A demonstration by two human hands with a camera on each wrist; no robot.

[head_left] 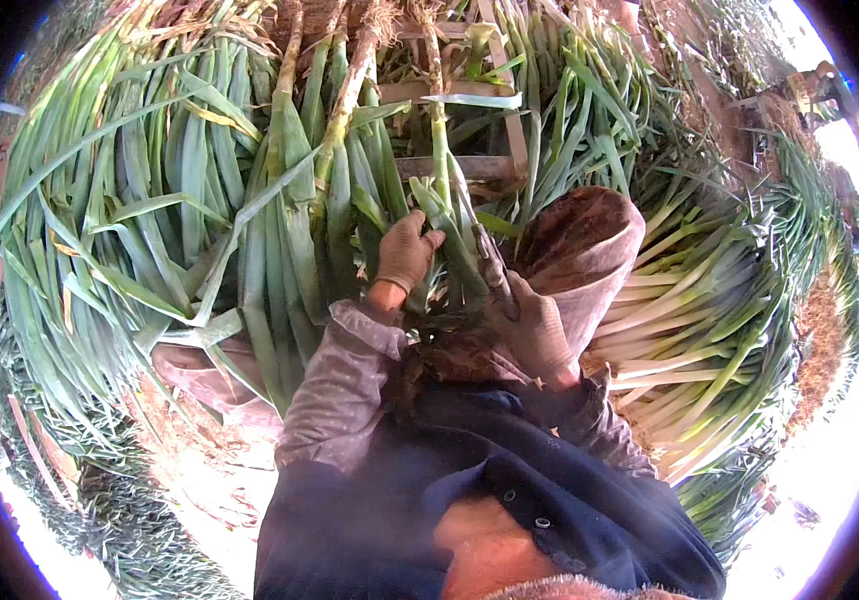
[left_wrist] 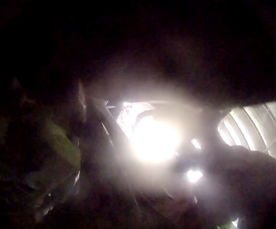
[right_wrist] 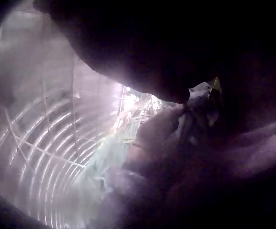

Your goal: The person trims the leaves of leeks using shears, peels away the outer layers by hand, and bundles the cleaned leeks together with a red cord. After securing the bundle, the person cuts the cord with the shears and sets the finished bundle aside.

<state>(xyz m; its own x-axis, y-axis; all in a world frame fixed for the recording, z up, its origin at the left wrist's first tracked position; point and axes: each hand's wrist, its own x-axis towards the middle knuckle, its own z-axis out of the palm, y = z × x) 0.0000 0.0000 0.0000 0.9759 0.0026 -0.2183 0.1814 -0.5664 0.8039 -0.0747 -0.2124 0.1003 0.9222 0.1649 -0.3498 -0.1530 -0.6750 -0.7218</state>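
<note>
Your right hand (head_left: 541, 335) grips a long tool (head_left: 490, 265) beside the leek (head_left: 439, 130) lying roots-away before you; your left hand (head_left: 407, 253) touches its leaves, grip unclear.

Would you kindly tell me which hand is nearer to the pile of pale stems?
The right hand: gripping a tool, it is just left of the pile of pale stems. The left hand is farther left, among long green leaves.
</note>
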